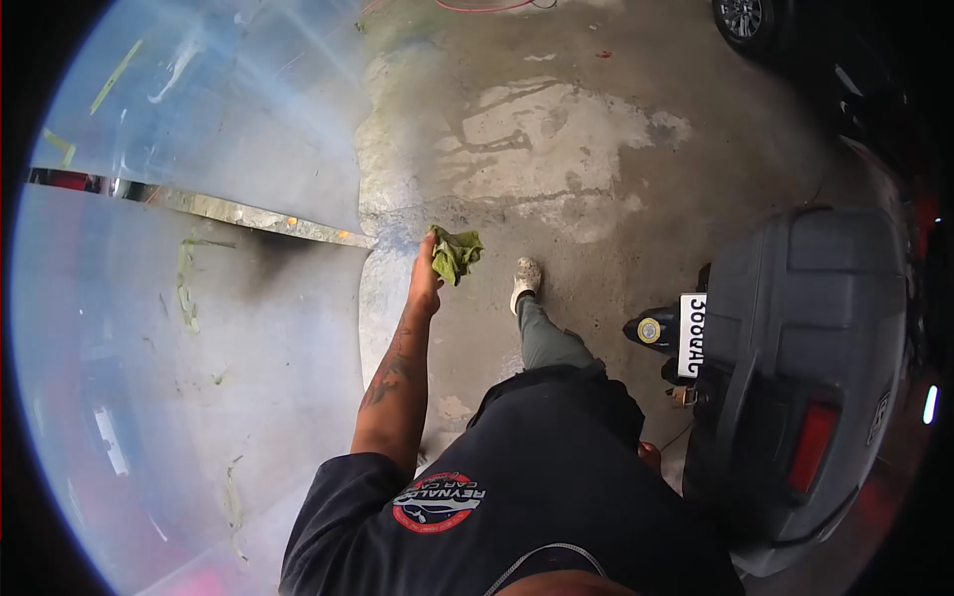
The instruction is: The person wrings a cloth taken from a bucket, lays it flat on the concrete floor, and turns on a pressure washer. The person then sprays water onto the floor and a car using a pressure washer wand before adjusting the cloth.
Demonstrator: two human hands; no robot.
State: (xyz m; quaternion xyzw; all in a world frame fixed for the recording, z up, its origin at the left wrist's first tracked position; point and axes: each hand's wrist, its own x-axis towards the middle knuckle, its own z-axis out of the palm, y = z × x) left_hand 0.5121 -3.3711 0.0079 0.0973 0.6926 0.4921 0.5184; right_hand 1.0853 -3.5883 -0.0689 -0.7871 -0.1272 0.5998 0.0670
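Observation:
My left arm reaches forward, and my left hand [427, 273] grips a crumpled olive-green cloth [456, 254]. The cloth hangs out past the fingers on the right side of the hand. To the left of that hand hang translucent plastic sheets [288, 338], parted by a narrow gap. Of my right hand [649, 456] only a small bit shows beside my hip, low down. Its fingers are hidden behind my dark shirt, so I cannot see whether it holds anything.
A vehicle's grey rear bumper [795, 338] with a red reflector, a licence plate [693, 336] and a tow hitch stands close on my right. A dark car's wheel [742, 18] is at the far right. Stained concrete floor [556, 139] stretches ahead, with a red hose [487, 8] at the top.

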